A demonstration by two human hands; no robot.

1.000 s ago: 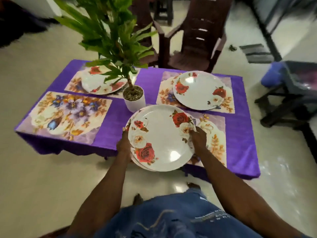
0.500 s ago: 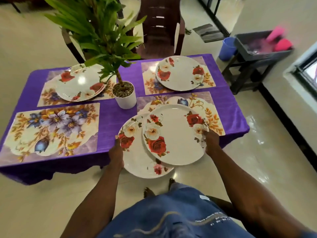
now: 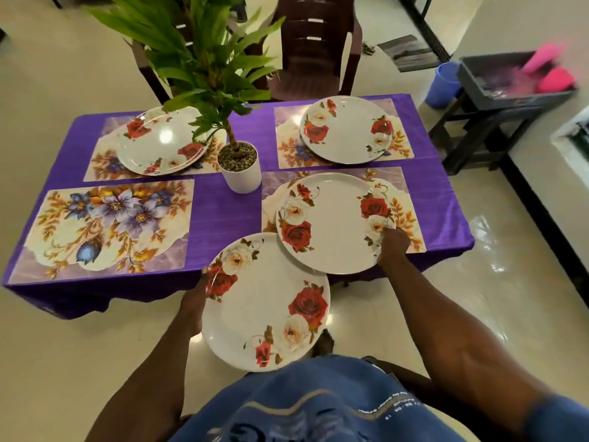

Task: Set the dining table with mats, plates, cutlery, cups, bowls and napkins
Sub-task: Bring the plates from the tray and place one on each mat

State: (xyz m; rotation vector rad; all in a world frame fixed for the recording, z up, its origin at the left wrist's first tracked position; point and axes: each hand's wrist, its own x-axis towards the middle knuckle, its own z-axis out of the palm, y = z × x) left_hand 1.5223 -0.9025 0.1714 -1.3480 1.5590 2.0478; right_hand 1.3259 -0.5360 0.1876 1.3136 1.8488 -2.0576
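Plates: right hand pinches 1 plate onto the near-right mat; left hand grips the last plate off the tabletop. Centre it, then release gently.

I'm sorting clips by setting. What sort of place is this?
Probably a home dining area: a low table under a purple cloth with floral mats and plates, brown plastic chairs beside it, and a glossy tiled floor.

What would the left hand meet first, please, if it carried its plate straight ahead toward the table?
Probably the table's near edge. The left hand holds its plate in front of it, with the bare mat beyond to the left. Relative heights are unclear.
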